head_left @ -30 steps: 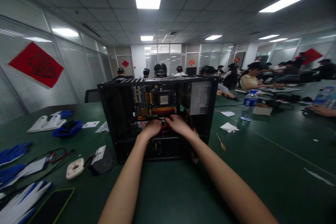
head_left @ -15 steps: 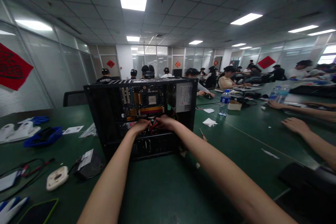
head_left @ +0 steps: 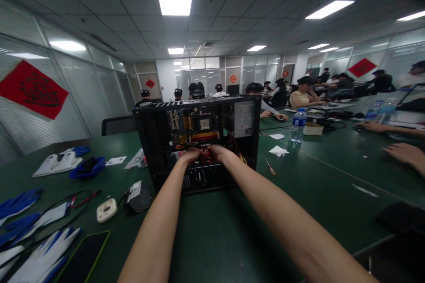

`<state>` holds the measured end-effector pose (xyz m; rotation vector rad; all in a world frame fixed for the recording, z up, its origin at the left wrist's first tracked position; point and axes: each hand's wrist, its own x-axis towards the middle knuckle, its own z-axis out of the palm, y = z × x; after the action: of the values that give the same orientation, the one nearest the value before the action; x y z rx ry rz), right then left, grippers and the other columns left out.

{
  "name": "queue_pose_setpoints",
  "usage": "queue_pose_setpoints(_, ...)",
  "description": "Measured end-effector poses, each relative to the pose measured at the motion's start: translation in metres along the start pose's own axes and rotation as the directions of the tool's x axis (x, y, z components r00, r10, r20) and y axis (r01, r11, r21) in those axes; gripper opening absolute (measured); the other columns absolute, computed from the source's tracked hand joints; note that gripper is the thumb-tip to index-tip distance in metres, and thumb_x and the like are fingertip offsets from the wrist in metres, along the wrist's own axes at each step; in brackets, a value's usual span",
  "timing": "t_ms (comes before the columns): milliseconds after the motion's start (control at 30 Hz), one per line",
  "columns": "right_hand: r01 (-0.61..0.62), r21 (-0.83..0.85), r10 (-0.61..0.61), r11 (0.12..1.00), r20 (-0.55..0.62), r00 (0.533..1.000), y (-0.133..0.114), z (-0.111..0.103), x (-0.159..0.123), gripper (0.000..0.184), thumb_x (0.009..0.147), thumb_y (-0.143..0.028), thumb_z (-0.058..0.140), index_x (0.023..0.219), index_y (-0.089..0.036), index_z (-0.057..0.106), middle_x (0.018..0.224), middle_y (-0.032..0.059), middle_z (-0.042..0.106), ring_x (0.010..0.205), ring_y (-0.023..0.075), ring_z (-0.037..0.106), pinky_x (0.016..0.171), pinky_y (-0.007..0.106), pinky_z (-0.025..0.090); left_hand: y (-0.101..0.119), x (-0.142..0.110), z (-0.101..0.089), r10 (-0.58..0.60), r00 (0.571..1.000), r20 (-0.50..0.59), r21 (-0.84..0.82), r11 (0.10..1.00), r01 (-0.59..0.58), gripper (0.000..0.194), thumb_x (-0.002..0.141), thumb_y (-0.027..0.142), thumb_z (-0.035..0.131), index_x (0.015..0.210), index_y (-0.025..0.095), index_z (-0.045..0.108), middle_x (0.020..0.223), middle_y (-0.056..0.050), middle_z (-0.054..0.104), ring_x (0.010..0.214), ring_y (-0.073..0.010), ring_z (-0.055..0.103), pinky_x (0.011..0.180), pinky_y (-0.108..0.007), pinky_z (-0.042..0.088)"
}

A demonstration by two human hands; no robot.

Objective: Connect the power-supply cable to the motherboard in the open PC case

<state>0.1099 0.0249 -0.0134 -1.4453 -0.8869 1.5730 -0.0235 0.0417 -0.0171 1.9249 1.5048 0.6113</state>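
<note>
An open black computer case [head_left: 149,141] stands on the green table [head_left: 315,185] in front of me, its motherboard [head_left: 194,126] and power supply [head_left: 244,118] showing. Both my arms reach into it. My left hand [head_left: 191,154] and my right hand [head_left: 217,152] sit close together below the motherboard, fingers curled around red cables [head_left: 206,155]. What exactly each hand grips is partly hidden by the fingers.
A screwdriver [head_left: 270,167], crumpled tissue [head_left: 278,151] and a water bottle [head_left: 298,125] lie right of the case. On the left are blue-white gloves [head_left: 43,256], a phone [head_left: 84,254], a white plug [head_left: 106,210], a drive [head_left: 137,194] and cables. Other people sit along the table; a person's hand [head_left: 403,152] rests at right.
My view has swung back to the left and the case looks slightly farther off. Both hands stay at the same spot inside the case on the red cables.
</note>
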Motion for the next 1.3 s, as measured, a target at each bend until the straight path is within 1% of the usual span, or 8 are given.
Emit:
queue_pose_setpoints(133, 0.0, -0.002, 0.0, 1.0, -0.048, 0.999, -0.001, 0.008, 0.003, 0.033, 0.104, -0.022, 0.038, 0.072, -0.018, 0.048, 0.05, -0.0045, 0.049, 0.041, 0.0093, 0.047, 0.048, 0.02, 0.044, -0.004, 0.005, 0.004, 0.028, 0.999, -0.046, 0.093, 0.995, -0.024, 0.033, 0.092, 0.031, 0.048, 0.073, 0.014, 0.069, 0.065, -0.003, 0.066, 0.059, -0.0145, 0.053, 0.057, -0.025, 0.036)
queue_pose_setpoints(300, 0.013, 0.003, -0.013, 1.0, -0.067, 0.998, 0.0, 0.013, 0.004, 0.032, 0.103, -0.022, 0.039, 0.072, -0.018, 0.046, 0.049, -0.0052, 0.047, 0.04, 0.0089, 0.046, 0.046, 0.019, 0.044, -0.007, 0.006, 0.008, 0.082, 0.99, -0.115, 0.212, 0.976, -0.056, 0.032, 0.093, 0.029, 0.047, 0.082, 0.014, 0.074, 0.084, -0.01, 0.074, 0.075, -0.0188, 0.063, 0.063, -0.026, 0.038)
queue_pose_setpoints(400, 0.023, 0.014, -0.022, 1.0, -0.067, 0.997, 0.001, 0.013, 0.004, 0.033, 0.103, -0.021, 0.039, 0.071, -0.018, 0.046, 0.048, -0.0055, 0.047, 0.039, 0.0086, 0.046, 0.045, 0.018, 0.043, -0.005, 0.004, 0.009, 0.101, 0.987, -0.129, 0.258, 0.964, -0.065, 0.034, 0.094, 0.029, 0.045, 0.087, 0.015, 0.075, 0.091, -0.012, 0.076, 0.081, -0.0204, 0.066, 0.065, -0.026, 0.039)
queue_pose_setpoints(500, 0.023, 0.025, -0.021, 0.999, -0.069, 0.997, 0.0, 0.013, 0.003, 0.033, 0.103, -0.021, 0.039, 0.071, -0.019, 0.046, 0.048, -0.0056, 0.046, 0.039, 0.0089, 0.045, 0.043, 0.018, 0.042, -0.002, 0.002, 0.009, 0.102, 0.986, -0.129, 0.288, 0.956, -0.062, 0.034, 0.094, 0.029, 0.045, 0.089, 0.015, 0.076, 0.093, -0.013, 0.076, 0.082, -0.0207, 0.068, 0.066, -0.026, 0.04)
queue_pose_setpoints(733, 0.027, 0.039, -0.024, 0.999, -0.091, 0.996, 0.0, 0.013, 0.005, 0.029, 0.103, -0.021, 0.041, 0.075, -0.019, 0.048, 0.049, -0.0055, 0.048, 0.04, 0.0098, 0.048, 0.043, 0.019, 0.043, 0.004, -0.004, 0.008, 0.113, 0.987, -0.117, 0.316, 0.946, -0.071, 0.036, 0.096, 0.03, 0.044, 0.092, 0.014, 0.076, 0.095, -0.015, 0.076, 0.084, -0.0217, 0.068, 0.067, -0.027, 0.041)
queue_pose_setpoints(967, 0.055, 0.027, -0.052, 0.998, -0.124, 0.991, 0.002, 0.013, 0.009, 0.024, 0.102, -0.021, 0.043, 0.079, -0.018, 0.05, 0.049, -0.0058, 0.049, 0.039, 0.0097, 0.048, 0.044, 0.019, 0.044, 0.0, 0.0, 0.011, 0.115, 0.986, -0.123, 0.305, 0.95, -0.072, 0.034, 0.096, 0.03, 0.046, 0.095, 0.015, 0.076, 0.101, -0.014, 0.076, 0.088, -0.0213, 0.069, 0.07, -0.026, 0.042)
queue_pose_setpoints(1133, 0.067, 0.023, -0.064, 0.997, -0.135, 0.989, 0.004, 0.012, 0.014, 0.018, 0.101, -0.026, 0.049, 0.087, -0.018, 0.056, 0.052, -0.0049, 0.052, 0.04, 0.0102, 0.049, 0.045, 0.021, 0.046, -0.001, 0.001, 0.011, 0.1, 0.988, -0.117, 0.295, 0.953, -0.062, 0.036, 0.097, 0.032, 0.045, 0.093, 0.015, 0.076, 0.094, -0.013, 0.077, 0.082, -0.021, 0.069, 0.069, -0.026, 0.043)
queue_pose_setpoints(1300, 0.058, 0.032, -0.053, 0.998, -0.125, 0.991, 0.004, 0.011, 0.014, 0.019, 0.102, -0.028, 0.048, 0.089, -0.017, 0.055, 0.055, -0.0039, 0.054, 0.043, 0.0104, 0.051, 0.046, 0.021, 0.047, -0.001, 0.001, 0.011, 0.101, 0.989, -0.111, 0.297, 0.953, -0.064, 0.037, 0.098, 0.032, 0.044, 0.094, 0.014, 0.076, 0.096, -0.014, 0.077, 0.083, -0.0208, 0.069, 0.071, -0.026, 0.044)
